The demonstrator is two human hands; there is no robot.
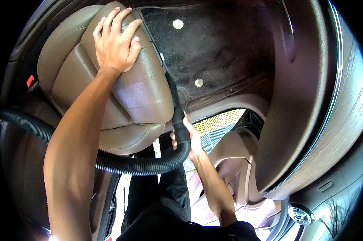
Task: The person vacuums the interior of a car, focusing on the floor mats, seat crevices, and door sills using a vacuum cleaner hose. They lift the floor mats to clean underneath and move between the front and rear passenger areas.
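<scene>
My left hand (116, 45) lies spread on the front part of a brown leather car seat cushion (145, 84), holding nothing. In my right hand (194, 140) is the black handle of a vacuum wand (178, 120), gripped beside the seat's near front corner. The wand reaches down between the cushion and the door sill, and its tip is hidden beyond the seat edge. From its handle a ribbed black hose (142, 165) curves left and passes under my left forearm. Dark floor carpet (220, 45) with two round pale fasteners (178, 24) spreads ahead of the seat.
The dashboard (295, 120) with wood-look trim (326, 159) bounds the right side. An open door panel (229, 162) stands near my right forearm. Yellow and grey grid floor tiles (220, 123) show through the door opening. A red seat-belt buckle (30, 80) sits at the far left.
</scene>
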